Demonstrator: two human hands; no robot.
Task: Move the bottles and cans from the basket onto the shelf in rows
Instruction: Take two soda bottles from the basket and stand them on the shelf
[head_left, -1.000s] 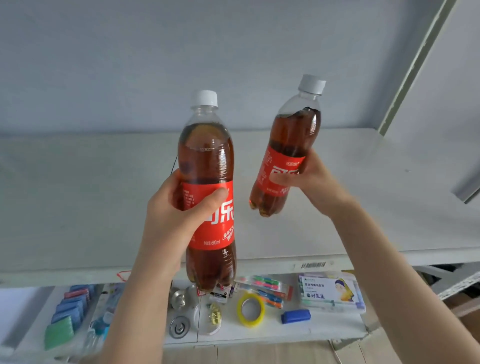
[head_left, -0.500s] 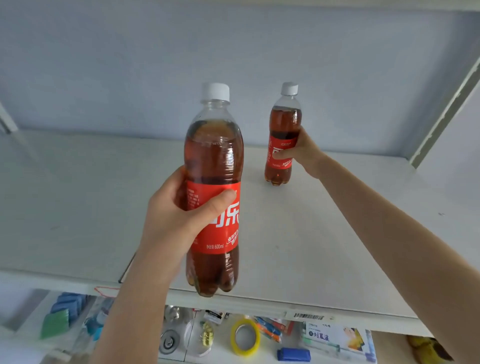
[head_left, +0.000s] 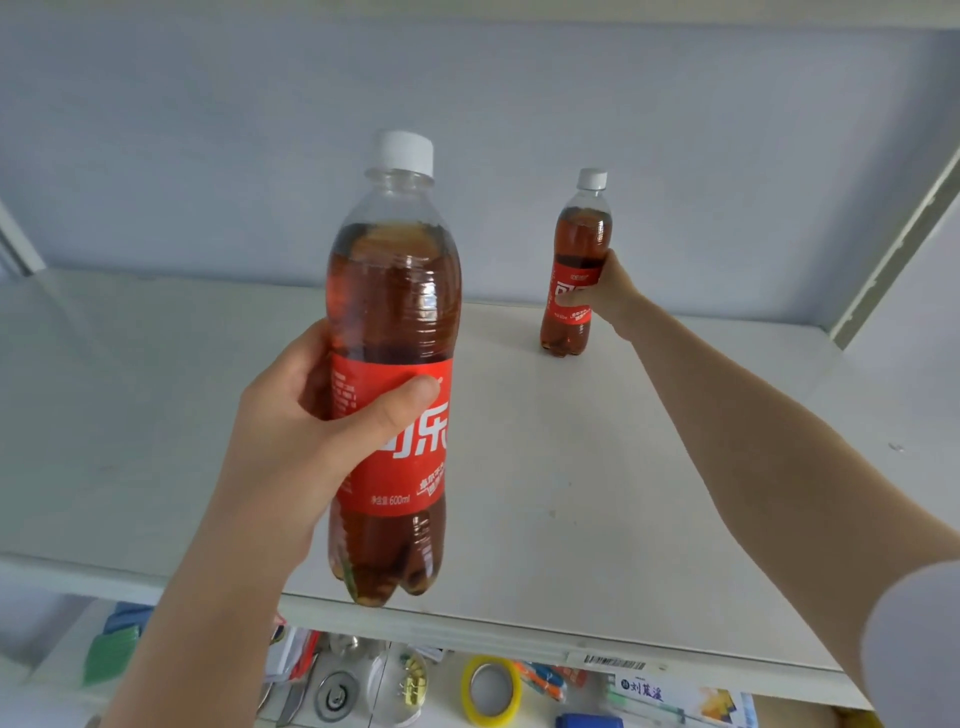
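Two cola bottles with red labels and white caps are in view. My left hand (head_left: 306, 421) grips the near bottle (head_left: 395, 322) round its label and holds it upright in the air, above the front edge of the white shelf (head_left: 597, 493). My right hand (head_left: 605, 293) reaches far back and grips the second bottle (head_left: 579, 249) at its label. That bottle stands upright with its base on or just above the shelf, close to the back wall. The basket is out of view.
The white shelf is bare to the left and right of the far bottle. A slanted metal upright (head_left: 893, 244) bounds it at the right. A lower shelf holds a yellow tape roll (head_left: 491, 691), pens, clips and small boxes.
My right hand has carried its bottle from mid-air near the front to the back of the shelf and set it upright there. The left hand's bottle has stayed near the front edge.
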